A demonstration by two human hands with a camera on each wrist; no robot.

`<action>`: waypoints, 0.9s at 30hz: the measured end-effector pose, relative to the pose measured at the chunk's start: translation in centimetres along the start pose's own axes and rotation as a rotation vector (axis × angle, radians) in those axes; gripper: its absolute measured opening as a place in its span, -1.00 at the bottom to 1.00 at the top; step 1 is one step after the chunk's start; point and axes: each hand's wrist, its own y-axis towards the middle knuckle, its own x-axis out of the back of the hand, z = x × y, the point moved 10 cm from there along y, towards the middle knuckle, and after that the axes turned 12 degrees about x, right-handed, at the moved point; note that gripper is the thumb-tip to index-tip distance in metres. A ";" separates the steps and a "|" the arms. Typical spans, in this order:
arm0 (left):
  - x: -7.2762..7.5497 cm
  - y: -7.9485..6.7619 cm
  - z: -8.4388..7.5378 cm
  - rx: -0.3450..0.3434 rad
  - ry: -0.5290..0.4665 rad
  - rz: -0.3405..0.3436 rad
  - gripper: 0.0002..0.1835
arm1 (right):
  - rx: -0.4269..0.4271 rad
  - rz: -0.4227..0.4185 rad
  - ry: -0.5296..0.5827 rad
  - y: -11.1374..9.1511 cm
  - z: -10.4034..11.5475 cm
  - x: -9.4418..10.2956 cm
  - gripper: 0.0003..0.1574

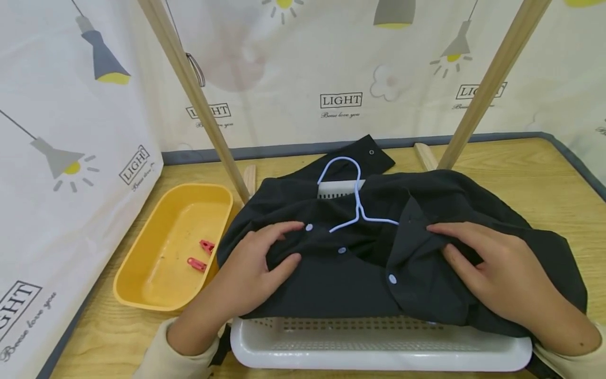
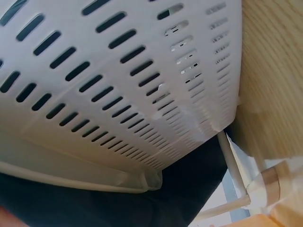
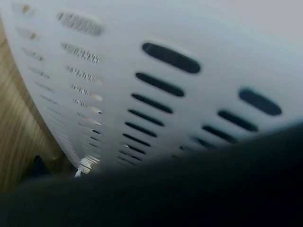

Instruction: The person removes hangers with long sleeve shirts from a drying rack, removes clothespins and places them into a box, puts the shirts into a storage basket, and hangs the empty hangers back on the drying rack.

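A black buttoned shirt [image 1: 350,289] lies spread over a white slotted basket [image 1: 379,360]. From its neck opening rises the hook of a light-blue hanger [image 1: 358,202]; the hanger's arms run under the cloth. On the shirt's left part rests my left hand [image 1: 246,268], index fingertip beside a pale button [image 1: 309,227], thumb apart from it. My right hand [image 1: 497,263] pinches the cloth near the folded front edge on the right, index finger above and thumb below. Both hands' other fingers are mostly hidden. The wrist views show mainly the basket's slotted wall [image 2: 118,85] and dark cloth.
Left of the shirt, a yellow tray [image 1: 137,252] holds red clothespins [image 1: 196,264]. Two wooden poles [image 1: 208,116] stand behind the basket on the wood-grain table [image 1: 544,168]. A lamp-patterned cloth [image 1: 293,68] hangs at the back and left.
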 end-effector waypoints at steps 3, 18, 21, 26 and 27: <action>-0.1 0.0 0.0 -0.007 0.011 0.004 -0.56 | 0.003 -0.003 0.004 0.0 0.0 0.0 -0.45; 0.0 0.1 0.0 -0.019 -0.016 0.019 -0.75 | -0.007 -0.003 0.004 0.1 0.0 0.1 -0.45; 0.0 0.2 0.6 0.037 -0.058 0.019 -0.80 | -0.014 -0.004 -0.003 -0.1 -0.1 0.2 -0.46; 0.4 0.2 1.4 0.115 -0.094 -0.005 -0.80 | -0.011 0.002 -0.004 -0.2 -0.1 0.1 -0.46; 0.5 0.2 1.3 0.098 -0.102 -0.014 -0.79 | -0.009 0.002 -0.002 -0.1 -0.1 0.1 -0.46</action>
